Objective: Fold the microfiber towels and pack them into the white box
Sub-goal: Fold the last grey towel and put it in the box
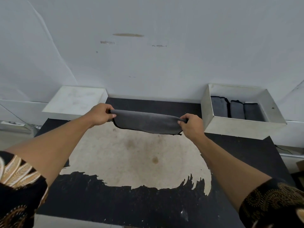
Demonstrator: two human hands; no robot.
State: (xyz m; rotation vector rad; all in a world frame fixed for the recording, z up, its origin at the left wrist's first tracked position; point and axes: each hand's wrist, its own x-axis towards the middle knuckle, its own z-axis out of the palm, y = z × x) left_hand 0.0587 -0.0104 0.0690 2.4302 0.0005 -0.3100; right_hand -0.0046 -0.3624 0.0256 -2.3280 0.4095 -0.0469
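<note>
While both hands pinch its top corners, L hand (98, 114) at 9 o'clock, R hand (190, 125) at 3, towel (146, 122) hangs doubled above table (246, 155), prob. held taut to align edges; box (213, 120), 2 o'clock, holds three folded towels (236, 110).

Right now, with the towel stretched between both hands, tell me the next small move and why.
Probably lay the towel flat on the table and bring one end over to the other. The left hand and right hand each pinch an end, and stretched out like this it looks far wider than the three folded towels standing in the white box.
</note>
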